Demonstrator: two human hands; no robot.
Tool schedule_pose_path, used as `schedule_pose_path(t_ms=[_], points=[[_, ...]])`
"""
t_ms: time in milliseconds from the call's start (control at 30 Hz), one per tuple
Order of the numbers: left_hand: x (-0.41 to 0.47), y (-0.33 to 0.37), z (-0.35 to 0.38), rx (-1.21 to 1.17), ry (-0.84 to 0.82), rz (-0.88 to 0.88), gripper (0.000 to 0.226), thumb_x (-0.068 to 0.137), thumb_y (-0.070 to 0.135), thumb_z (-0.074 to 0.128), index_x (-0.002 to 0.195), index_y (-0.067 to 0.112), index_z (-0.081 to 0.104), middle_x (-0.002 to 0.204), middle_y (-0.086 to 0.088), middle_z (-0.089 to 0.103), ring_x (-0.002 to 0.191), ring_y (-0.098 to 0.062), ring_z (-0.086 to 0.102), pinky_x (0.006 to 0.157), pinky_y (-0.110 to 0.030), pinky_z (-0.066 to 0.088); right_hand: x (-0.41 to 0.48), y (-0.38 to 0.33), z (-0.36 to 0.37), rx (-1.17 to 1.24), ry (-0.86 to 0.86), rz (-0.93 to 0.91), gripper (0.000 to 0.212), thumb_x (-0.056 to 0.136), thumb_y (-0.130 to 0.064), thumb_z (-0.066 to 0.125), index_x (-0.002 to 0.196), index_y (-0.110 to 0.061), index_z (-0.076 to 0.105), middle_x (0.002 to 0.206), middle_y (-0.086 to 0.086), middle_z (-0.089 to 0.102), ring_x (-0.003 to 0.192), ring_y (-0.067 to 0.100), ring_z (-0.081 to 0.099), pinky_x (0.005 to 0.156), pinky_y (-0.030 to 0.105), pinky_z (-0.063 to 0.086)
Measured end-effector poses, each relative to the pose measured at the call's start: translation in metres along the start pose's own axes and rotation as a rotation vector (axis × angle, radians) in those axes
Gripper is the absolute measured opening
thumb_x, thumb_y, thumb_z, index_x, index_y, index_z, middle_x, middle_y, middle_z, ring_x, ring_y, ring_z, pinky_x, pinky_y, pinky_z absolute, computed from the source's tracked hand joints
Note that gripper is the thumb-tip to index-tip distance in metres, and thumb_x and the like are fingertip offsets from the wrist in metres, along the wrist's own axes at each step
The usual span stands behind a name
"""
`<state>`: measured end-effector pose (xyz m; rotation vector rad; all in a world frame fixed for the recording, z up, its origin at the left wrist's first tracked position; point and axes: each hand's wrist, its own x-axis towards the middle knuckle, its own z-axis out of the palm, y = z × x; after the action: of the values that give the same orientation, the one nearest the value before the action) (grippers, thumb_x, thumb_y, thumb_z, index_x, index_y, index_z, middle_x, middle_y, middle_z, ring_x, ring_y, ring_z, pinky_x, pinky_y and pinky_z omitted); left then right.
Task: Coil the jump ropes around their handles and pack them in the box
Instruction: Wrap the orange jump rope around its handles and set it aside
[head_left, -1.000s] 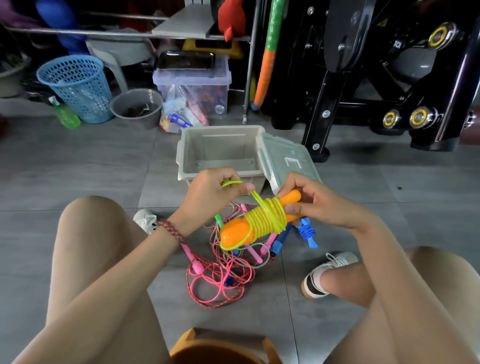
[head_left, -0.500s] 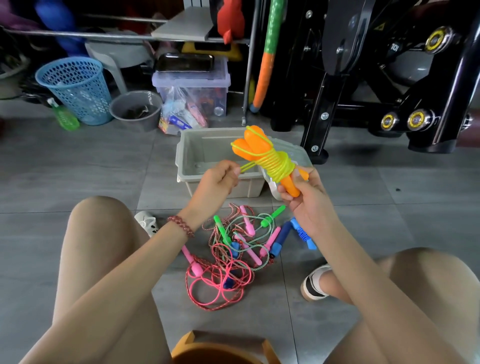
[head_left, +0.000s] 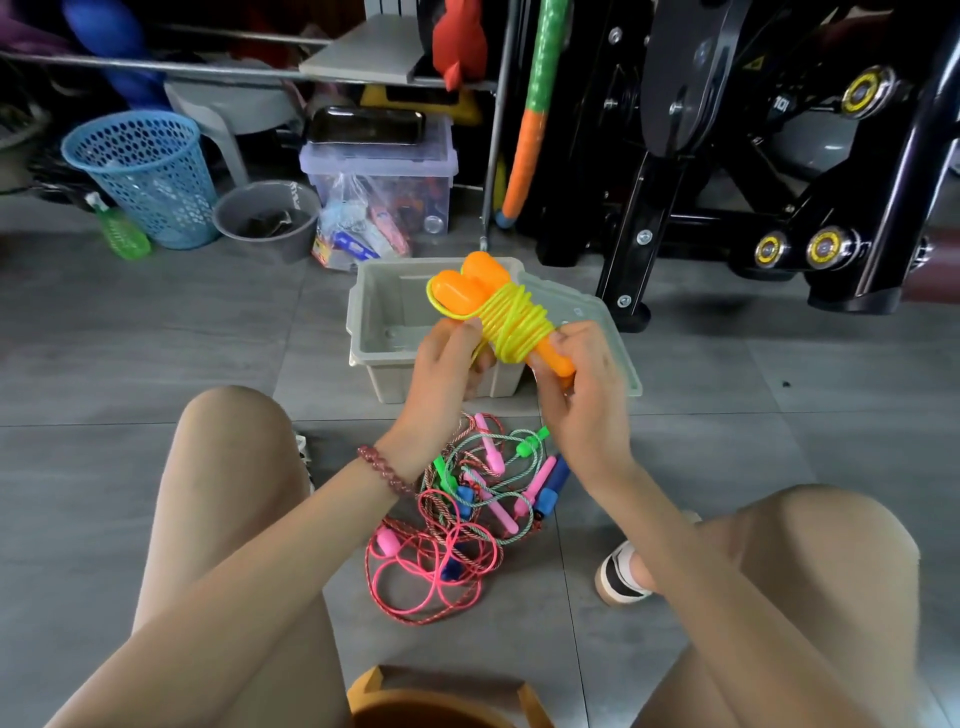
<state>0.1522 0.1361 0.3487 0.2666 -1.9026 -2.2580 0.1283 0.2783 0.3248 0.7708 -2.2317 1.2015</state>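
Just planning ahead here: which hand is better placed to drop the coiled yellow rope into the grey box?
Probably the right hand: it grips the orange handles from below, carrying the yellow rope in front of the open grey box. The left hand only pinches the coil's edge.

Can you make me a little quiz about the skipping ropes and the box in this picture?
1. True or false: the grey plastic box on the floor already has ropes packed inside.
2. What colour cord is wound around the two orange plastic handles?
3. Which hand grips the lower end of the handles: A) left hand B) right hand?

Key:
1. False; the part of the box in view looks empty, and the tangled pink, green and blue ropes lie on the grey tiles.
2. Yellow.
3. B; the left pinches the cord near the coil.
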Motion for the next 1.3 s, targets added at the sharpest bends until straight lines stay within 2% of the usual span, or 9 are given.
schedule_pose_path(t_ms=[200,367,433,500,600,767,1000,1167,1300], points=[[-0.002,0.010,0.003,0.057,-0.007,0.127,0.009,0.090,0.010,0.060,0.084,0.007,0.053,0.047,0.018,0.052,0.043,0.007,0.047,0.047,-0.004,0.033,0.011,0.002,-0.003,-0.148,-0.078,-0.251,0.023,0.087,-0.003,0.062,0.092,-0.011,0.042,0.096,0.002,0.044,0.065,0.025,0.049,0.048,0.040,0.045],[0.011,0.015,-0.020,0.152,-0.027,0.232,0.022,0.079,0.022,0.072,0.094,0.018,0.055,0.084,0.006,0.064,0.076,-0.001,0.062,0.071,-0.020,0.051,0.018,-0.022,-0.009,0.594,-0.222,0.217,0.024,0.087,-0.036,0.056,0.102,-0.024,0.041,0.098,-0.008,0.051,0.074,0.021,0.054,0.060,0.039,0.045],[0.008,0.015,-0.019,0.141,-0.185,0.252,0.026,0.080,0.012,0.071,0.098,0.018,0.053,0.088,0.008,0.066,0.080,-0.001,0.065,0.072,-0.019,0.052,0.011,-0.023,-0.011,0.652,-0.220,0.241,0.031,0.083,-0.056,0.060,0.104,-0.042,0.042,0.101,-0.009,0.059,0.073,0.020,0.060,0.062,0.036,0.051],[0.005,0.011,-0.016,0.110,-0.268,0.260,0.028,0.079,0.006,0.067,0.101,0.016,0.053,0.086,0.012,0.070,0.083,0.001,0.066,0.073,-0.016,0.051,0.008,-0.027,-0.015,0.674,-0.266,0.256,0.040,0.087,-0.051,0.058,0.117,-0.043,0.032,0.097,-0.003,0.060,0.068,0.023,0.058,0.061,0.039,0.051],[0.005,0.008,-0.015,0.141,-0.242,0.269,0.032,0.076,0.014,0.073,0.102,0.021,0.057,0.089,0.017,0.071,0.090,-0.003,0.066,0.081,-0.020,0.052,0.010,-0.027,-0.023,0.618,-0.324,0.261,0.058,0.096,-0.022,0.051,0.140,-0.034,0.015,0.096,0.012,0.055,0.068,0.032,0.050,0.062,0.038,0.049],[0.006,0.008,-0.015,0.257,-0.138,0.213,0.027,0.067,0.036,0.073,0.091,0.030,0.062,0.085,0.017,0.070,0.087,-0.002,0.066,0.081,-0.022,0.051,0.009,-0.028,-0.013,0.430,-0.368,0.230,0.069,0.091,0.005,0.055,0.145,-0.023,0.022,0.115,-0.034,0.043,0.084,0.007,0.057,0.071,0.019,0.048],[-0.003,-0.003,-0.003,0.590,0.015,0.280,0.027,0.088,0.033,0.062,0.099,0.011,0.052,0.080,-0.005,0.060,0.073,-0.024,0.057,0.066,-0.045,0.047,0.008,-0.023,0.004,0.345,-0.270,0.368,0.058,0.093,-0.001,0.053,0.137,-0.028,0.024,0.099,-0.032,0.055,0.078,0.015,0.058,0.075,0.038,0.052],[0.002,-0.006,-0.007,0.736,-0.009,0.449,0.009,0.091,0.017,0.060,0.090,0.010,0.055,0.071,0.005,0.066,0.058,-0.012,0.057,0.055,-0.038,0.047,0.011,-0.009,0.003,0.299,-0.264,0.364,0.060,0.091,-0.008,0.054,0.141,-0.023,0.023,0.104,-0.019,0.059,0.085,0.020,0.063,0.077,0.055,0.051],[0.006,-0.002,-0.014,0.776,0.034,0.528,0.021,0.089,0.028,0.057,0.079,0.010,0.056,0.056,0.005,0.054,0.049,-0.013,0.046,0.048,-0.034,0.041,0.008,-0.015,0.003,0.129,-0.346,0.303,0.061,0.093,-0.017,0.052,0.137,-0.041,0.017,0.103,-0.008,0.056,0.068,-0.002,0.056,0.058,0.025,0.045]])
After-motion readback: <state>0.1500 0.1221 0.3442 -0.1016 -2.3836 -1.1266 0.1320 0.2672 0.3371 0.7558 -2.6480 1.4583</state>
